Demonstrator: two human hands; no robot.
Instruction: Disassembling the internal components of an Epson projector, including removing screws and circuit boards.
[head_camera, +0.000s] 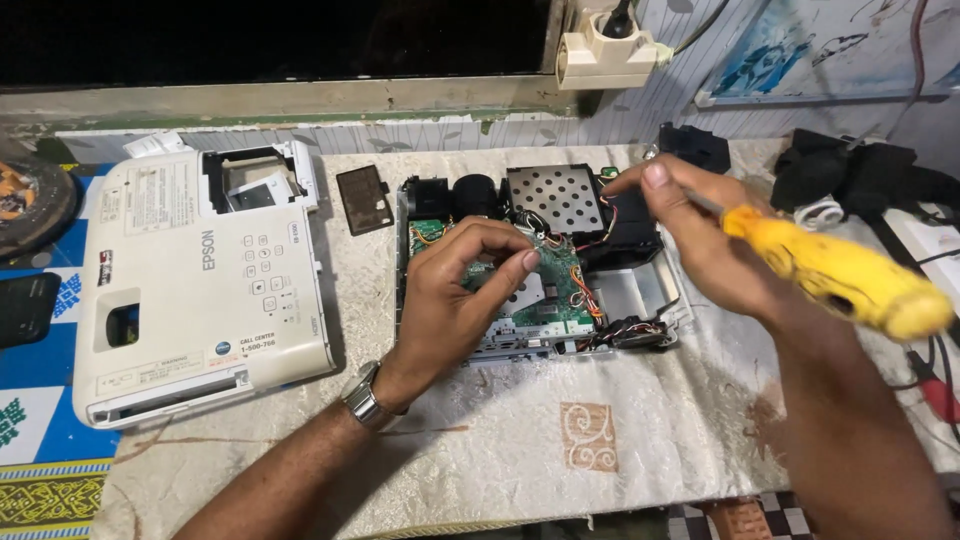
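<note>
I see the opened projector chassis (540, 265) lying flat in the middle of the cloth-covered table (520, 440), its white top cover (200, 290) set aside to the left, so the insides face up within reach. My left hand (450, 290) rests over the green circuit board (560, 285), fingers curled narrow, thumb and forefinger pinching at its edge, apparently steadying it. My right hand (700, 240) is closed around a yellow-handled screwdriver (835, 275), shaft angled down into the chassis; the tip is hidden behind my fingers.
</note>
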